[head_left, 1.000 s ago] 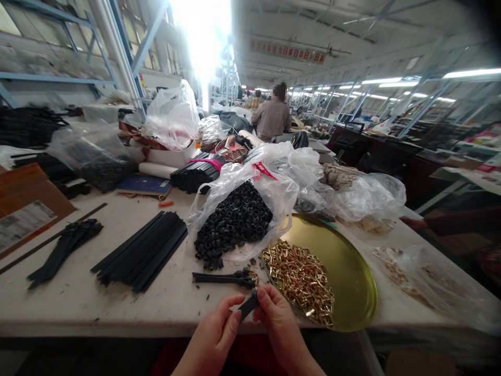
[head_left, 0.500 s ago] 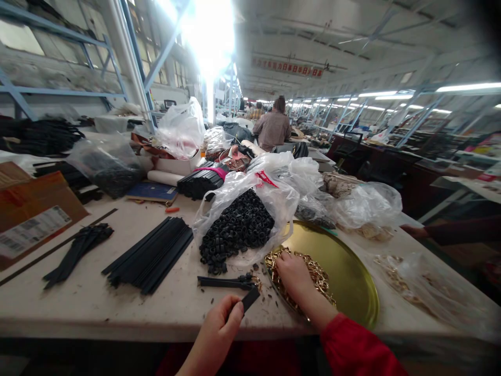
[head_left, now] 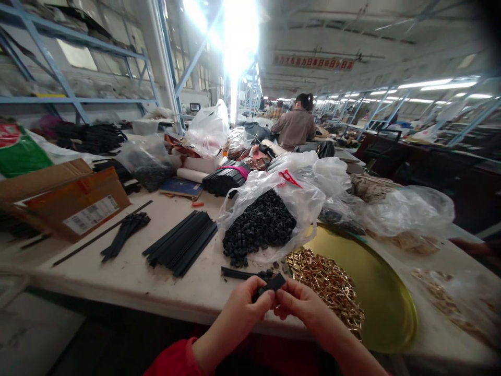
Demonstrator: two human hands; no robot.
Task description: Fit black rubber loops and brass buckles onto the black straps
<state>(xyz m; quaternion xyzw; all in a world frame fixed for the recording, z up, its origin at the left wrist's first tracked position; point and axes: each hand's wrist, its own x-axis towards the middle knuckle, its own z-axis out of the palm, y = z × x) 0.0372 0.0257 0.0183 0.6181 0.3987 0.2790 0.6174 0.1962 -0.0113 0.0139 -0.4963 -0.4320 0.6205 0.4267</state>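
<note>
L hand [head_left: 247,303] has a short black strap [head_left: 274,283] pinched, thumb vs. fingers, above the table's [head_left: 188,292] front edge. R hand [head_left: 303,303] is bunched at or just beside the strap's end; can't tell if it grips strap, a small pc. of hardware or nothing. Strap's flat & thin: prob. light, bendy w/ some stiffness, not fragile, maybe a bit slick. Best hold = flat faces nr. the end, edges free. Gold metal buckles [head_left: 324,284] in the round tray [head_left: 381,292], nr. R hand, look small, hard, slippery, apt to tangle; prob. fingertip pickup, one ea.
</note>
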